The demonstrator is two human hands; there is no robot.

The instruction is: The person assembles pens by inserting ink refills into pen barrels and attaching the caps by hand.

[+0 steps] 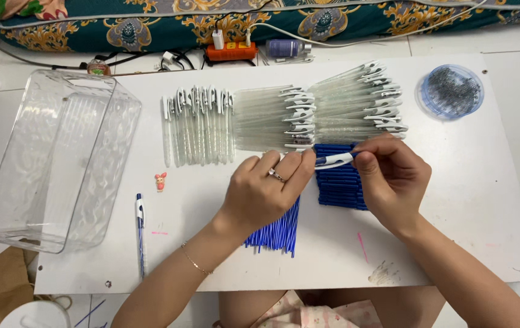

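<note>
Both hands meet over the middle of a white table (454, 200). My left hand (266, 188), with a ring on one finger, and my right hand (390, 176) pinch the two ends of a white and blue pen part (335, 160) between them. Under my right hand lies a block of blue pen grips (338, 182). A bundle of thin blue refills (279, 231) sticks out below my left hand. Behind the hands lie rows of clear pen barrels with white clips (308, 115).
A large clear plastic bin (53, 158) stands at the left. One finished pen (140, 234) lies near the front edge, with a small pink figure (160, 181) beside it. A round lidded tub of small metal springs (450, 91) sits back right. A power strip (231, 51) lies behind.
</note>
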